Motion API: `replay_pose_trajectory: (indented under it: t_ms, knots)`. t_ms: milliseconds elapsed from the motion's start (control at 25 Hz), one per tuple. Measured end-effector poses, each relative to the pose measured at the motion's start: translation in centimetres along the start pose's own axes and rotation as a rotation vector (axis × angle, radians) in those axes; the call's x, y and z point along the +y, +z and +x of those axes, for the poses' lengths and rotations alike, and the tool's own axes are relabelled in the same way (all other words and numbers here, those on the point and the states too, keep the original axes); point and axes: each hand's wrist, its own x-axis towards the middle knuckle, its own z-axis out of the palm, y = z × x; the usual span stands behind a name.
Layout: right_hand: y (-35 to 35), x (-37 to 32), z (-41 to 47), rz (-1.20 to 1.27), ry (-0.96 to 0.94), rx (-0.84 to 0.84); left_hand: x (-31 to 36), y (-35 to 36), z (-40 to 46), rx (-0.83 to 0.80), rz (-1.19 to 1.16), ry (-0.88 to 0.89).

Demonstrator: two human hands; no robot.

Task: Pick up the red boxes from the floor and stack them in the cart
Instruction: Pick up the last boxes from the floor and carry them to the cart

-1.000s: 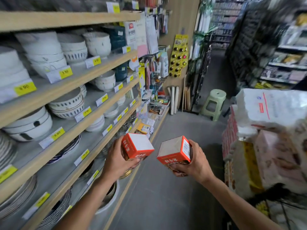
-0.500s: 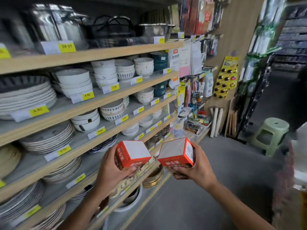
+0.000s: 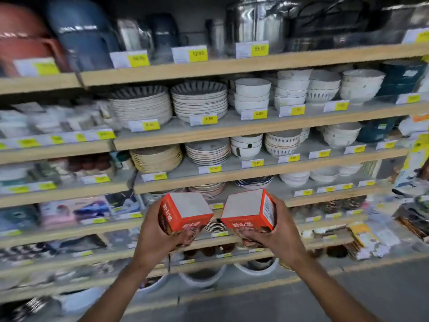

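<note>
Here the person's two hands are raised side by side in front of a wooden shelf unit (image 3: 232,133) stocked with stacked white ceramic plates (image 3: 141,105) and bowls (image 3: 251,95), each shelf edge carrying yellow price labels (image 3: 210,120). The left hand (image 3: 153,238) is clamped around the left red cardboard box with a white top (image 3: 183,211), fingers wrapped beneath it. The right hand (image 3: 278,233) grips the right red cardboard box with a white top (image 3: 249,210) in the same way. The two boxes sit tilted, close together at chest height, their near corners almost touching. Grey floor (image 3: 348,296) shows below the arms.
</note>
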Motion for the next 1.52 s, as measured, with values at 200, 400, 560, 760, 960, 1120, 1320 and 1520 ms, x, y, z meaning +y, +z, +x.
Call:
replay_pose_trajectory:
  t_ms: [200,400,560,760,960,1120,1320,1520]
  knots:
    - [11.7,-5.2,2.2,0.084,-0.129,-0.184,-2.7,-11.9,-3.4,0.234,0.044,-0.113]
    - [25.2,-13.0,3.0,0.167,-0.252,-0.341,-5.6,-26.1,-8.1,0.404,0.169,-0.161]
    - [35.5,-18.1,1.9,0.220,-0.283,-0.454,-8.1,-35.1,-12.8,0.534,0.253,-0.200]
    - [47.7,-24.9,-0.8,0.331,-0.392,-0.647,-10.4,-44.3,-19.5,0.715,0.351,-0.253]
    - [57.3,-29.5,-3.6,0.408,-0.430,-0.838,-11.2,-49.8,-25.1,0.905,0.397,-0.347]
    - [64.5,-32.3,-4.5,0.497,-0.497,-0.965,-12.2,-52.5,-27.7,1.044,0.440,-0.410]
    - [73.0,-35.4,-4.1,0.552,-0.523,-1.098,-13.0,-55.9,-27.5,1.196,0.500,-0.465]
    - [80.9,-39.2,-2.3,0.592,-0.562,-1.249,-14.1,-59.3,-24.6,1.372,0.564,-0.524]
